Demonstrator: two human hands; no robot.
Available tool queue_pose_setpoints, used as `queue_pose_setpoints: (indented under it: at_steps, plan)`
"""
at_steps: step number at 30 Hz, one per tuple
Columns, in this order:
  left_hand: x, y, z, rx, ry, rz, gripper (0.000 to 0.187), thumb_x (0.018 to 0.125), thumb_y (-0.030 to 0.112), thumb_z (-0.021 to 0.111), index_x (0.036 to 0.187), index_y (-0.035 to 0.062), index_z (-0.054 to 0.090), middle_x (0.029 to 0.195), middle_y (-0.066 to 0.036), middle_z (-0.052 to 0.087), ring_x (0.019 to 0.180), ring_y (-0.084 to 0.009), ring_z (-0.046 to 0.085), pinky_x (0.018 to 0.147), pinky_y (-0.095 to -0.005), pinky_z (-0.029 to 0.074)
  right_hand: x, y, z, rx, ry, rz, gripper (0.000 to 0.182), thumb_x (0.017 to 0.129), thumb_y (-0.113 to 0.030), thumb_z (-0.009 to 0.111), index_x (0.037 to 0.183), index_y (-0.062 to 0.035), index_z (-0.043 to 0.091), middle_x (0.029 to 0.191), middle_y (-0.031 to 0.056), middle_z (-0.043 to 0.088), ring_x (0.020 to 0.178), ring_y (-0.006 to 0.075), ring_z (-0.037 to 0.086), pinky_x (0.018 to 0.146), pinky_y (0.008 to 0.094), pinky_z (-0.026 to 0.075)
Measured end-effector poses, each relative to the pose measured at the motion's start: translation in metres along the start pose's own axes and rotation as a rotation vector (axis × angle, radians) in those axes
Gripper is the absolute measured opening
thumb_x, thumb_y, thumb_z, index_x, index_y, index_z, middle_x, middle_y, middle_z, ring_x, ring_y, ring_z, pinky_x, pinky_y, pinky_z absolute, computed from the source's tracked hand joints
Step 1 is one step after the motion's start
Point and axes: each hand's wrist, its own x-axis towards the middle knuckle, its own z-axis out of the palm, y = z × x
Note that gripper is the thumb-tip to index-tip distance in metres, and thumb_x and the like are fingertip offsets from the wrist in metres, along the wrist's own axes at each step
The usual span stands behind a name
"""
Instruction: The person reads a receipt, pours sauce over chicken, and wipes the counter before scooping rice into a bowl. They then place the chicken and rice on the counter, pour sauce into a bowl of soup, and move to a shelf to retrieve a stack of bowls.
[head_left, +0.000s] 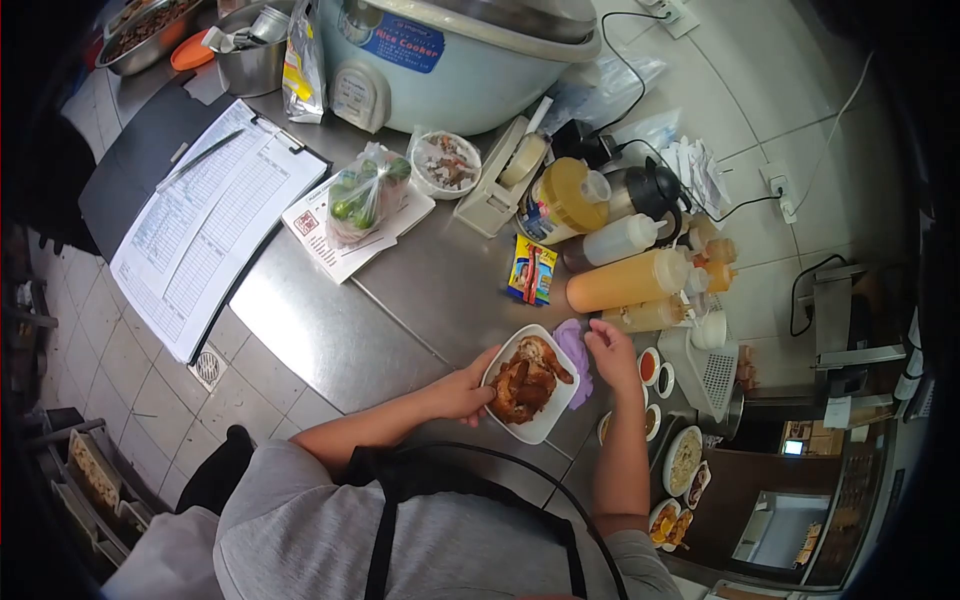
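Stainless steel makes up the bench [450, 270], with tiled floor [170, 400] and wall [730, 100] about it. The left hand [468, 390] pinches the rim of a white bowl [537, 433] of browned meat [527, 383], between the two hands. The right hand's [614, 358] fingers curl beside a purple cloth [572, 345]; I can't tell whether they grip it. Beyond that hand are a packet [531, 272], its print too small for me, and squeeze bottles [630, 283]; farther off, a pot labelled "Rice Cooker" [480, 85].
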Motion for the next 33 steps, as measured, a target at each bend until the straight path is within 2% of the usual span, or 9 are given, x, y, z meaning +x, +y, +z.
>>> queue_pose_setpoints:
  at_steps: [5, 8, 11, 14, 20, 23, 24, 29, 33]
  plan:
    - [0.005, -0.002, -0.007, -0.054, -0.080, -0.013, 0.070, 0.084, 0.021, 0.043, 0.132, 0.0178, -0.007, 0.068, -0.010, 0.054, 0.052, -0.0156, 0.056, 0.045, -0.0257, 0.047, 0.021, -0.048, -0.003, 0.120, -0.142, -0.106, 0.028, 0.077, -0.010, 0.056, 0.101, 0.0027, 0.052, 0.083, 0.0050, 0.057, 0.074, 0.0095, 0.053, 0.066, 0.0213, 0.043]
    - [0.014, -0.004, -0.008, -0.153, -0.155, -0.048, 0.070, 0.085, 0.019, 0.043, 0.131, 0.0211, -0.009, 0.075, -0.009, 0.055, 0.057, -0.0142, 0.058, 0.048, -0.0247, 0.049, 0.039, -0.077, -0.004, 0.262, -0.237, -0.126, 0.028, 0.078, -0.010, 0.055, 0.103, 0.0023, 0.051, 0.082, 0.0035, 0.056, 0.074, 0.0085, 0.053, 0.065, 0.0209, 0.043]
    - [0.017, -0.003, -0.006, -0.219, -0.201, -0.062, 0.071, 0.085, 0.020, 0.044, 0.131, 0.0215, -0.009, 0.077, -0.011, 0.056, 0.062, -0.0165, 0.059, 0.053, -0.0267, 0.050, 0.062, -0.110, -0.015, 0.272, -0.197, -0.151, 0.032, 0.078, -0.011, 0.054, 0.107, 0.0012, 0.049, 0.081, 0.0025, 0.055, 0.071, 0.0074, 0.053, 0.059, 0.0204, 0.043]
    - [0.019, -0.005, -0.010, -0.309, -0.281, -0.048, 0.070, 0.086, 0.021, 0.044, 0.131, 0.0213, -0.009, 0.080, -0.013, 0.056, 0.068, -0.0195, 0.060, 0.059, -0.0294, 0.050, 0.081, -0.140, -0.028, 0.346, -0.176, -0.065, 0.038, 0.079, -0.012, 0.051, 0.115, -0.0012, 0.043, 0.080, 0.0029, 0.056, 0.063, 0.0071, 0.053, 0.053, 0.0191, 0.041]
    - [0.032, -0.023, -0.017, -0.516, -0.405, -0.067, 0.067, 0.087, 0.026, 0.042, 0.131, 0.0228, -0.009, 0.087, -0.016, 0.057, 0.078, -0.0251, 0.060, 0.064, -0.0334, 0.050, 0.105, -0.156, -0.049, 0.432, -0.175, 0.019, 0.055, 0.081, -0.014, 0.046, 0.130, -0.0065, 0.021, 0.072, 0.0048, 0.058, 0.049, 0.0084, 0.051, 0.043, 0.0196, 0.039]
    - [0.038, -0.023, -0.022, -0.575, -0.547, -0.058, 0.066, 0.087, 0.028, 0.042, 0.131, 0.0239, -0.006, 0.089, -0.017, 0.056, 0.081, -0.0266, 0.059, 0.065, -0.0346, 0.050, 0.102, -0.164, -0.055, 0.342, -0.201, 0.010, 0.059, 0.080, -0.014, 0.045, 0.131, -0.0076, 0.017, 0.068, 0.0047, 0.058, 0.046, 0.0082, 0.049, 0.041, 0.0204, 0.038]
    - [0.039, -0.025, -0.023, -0.577, -0.562, -0.059, 0.064, 0.086, 0.029, 0.042, 0.131, 0.0245, -0.004, 0.092, -0.017, 0.056, 0.082, -0.0264, 0.059, 0.065, -0.0352, 0.050, 0.097, -0.168, -0.053, 0.296, -0.191, 0.010, 0.057, 0.081, -0.014, 0.044, 0.131, -0.0094, 0.018, 0.062, 0.0022, 0.055, 0.043, 0.0073, 0.045, 0.040, 0.0206, 0.037]
    - [0.036, -0.028, -0.021, -0.493, -0.511, -0.037, 0.062, 0.086, 0.034, 0.041, 0.132, 0.0243, 0.000, 0.092, -0.014, 0.058, 0.077, -0.0245, 0.060, 0.063, -0.0357, 0.050, 0.082, -0.157, -0.053, 0.334, -0.292, -0.110, 0.057, 0.079, -0.012, 0.047, 0.130, -0.0083, 0.021, 0.055, 0.0042, 0.052, 0.036, 0.0072, 0.038, 0.033, 0.0206, 0.028]
    - [0.026, -0.032, -0.016, -0.510, -0.352, 0.070, 0.061, 0.087, 0.032, 0.039, 0.132, 0.0163, 0.001, 0.089, -0.018, 0.057, 0.076, -0.0265, 0.059, 0.063, -0.0355, 0.049, 0.068, -0.130, -0.065, 0.246, -0.243, -0.058, 0.052, 0.081, -0.015, 0.044, 0.130, -0.0100, 0.025, 0.061, 0.0024, 0.052, 0.038, 0.0061, 0.037, 0.034, 0.0193, 0.031]
